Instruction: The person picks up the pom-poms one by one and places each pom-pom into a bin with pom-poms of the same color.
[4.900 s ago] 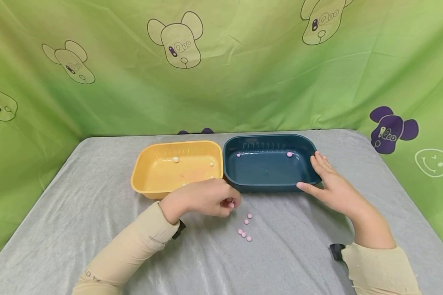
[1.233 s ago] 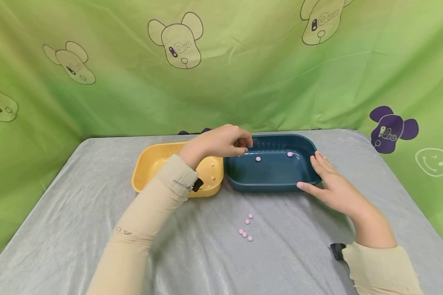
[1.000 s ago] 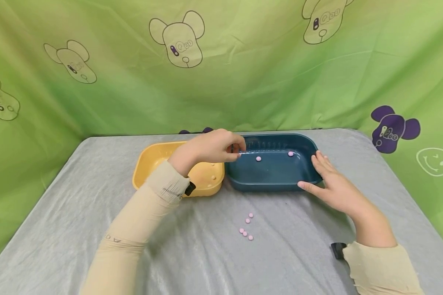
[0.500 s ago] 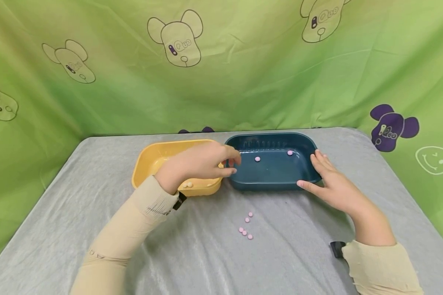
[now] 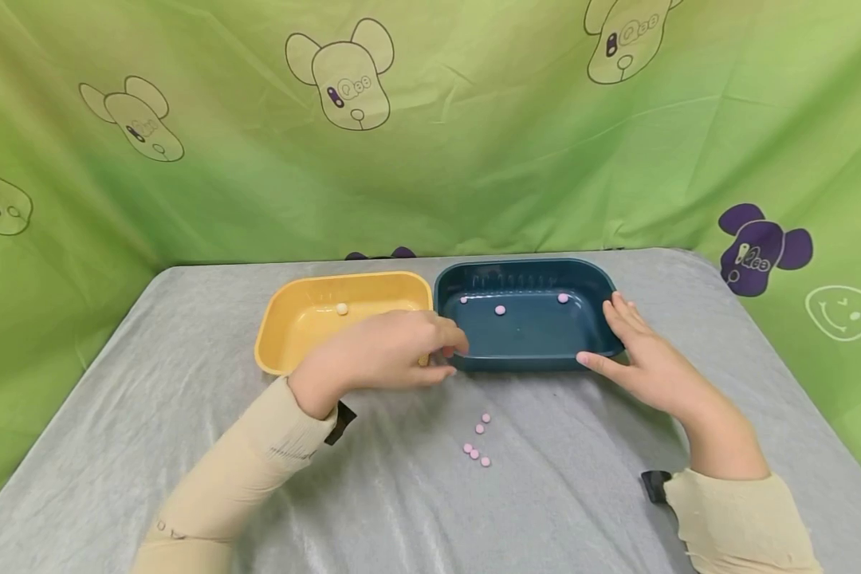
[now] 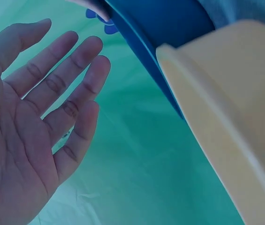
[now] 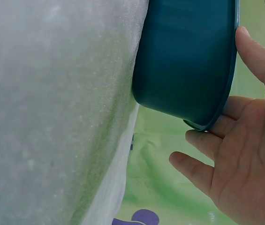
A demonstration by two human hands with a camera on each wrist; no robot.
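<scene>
Between 4 and 5 o'clock from the nearer left hand [image 5: 383,348], its grip apart and empty, lay 5 pink tablets [image 5: 474,454].

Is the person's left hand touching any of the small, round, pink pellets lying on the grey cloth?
Apart: the head view plainly shows bare grey cloth between the left hand and the pellets.

I see left hand [image 5: 383,349] mid-frame, right hand [image 5: 651,371] at right.
Left fingers [image 6: 59,78] seem loosely bent, some hidden from above; right thumb [image 5: 604,367] stands apart.
</scene>
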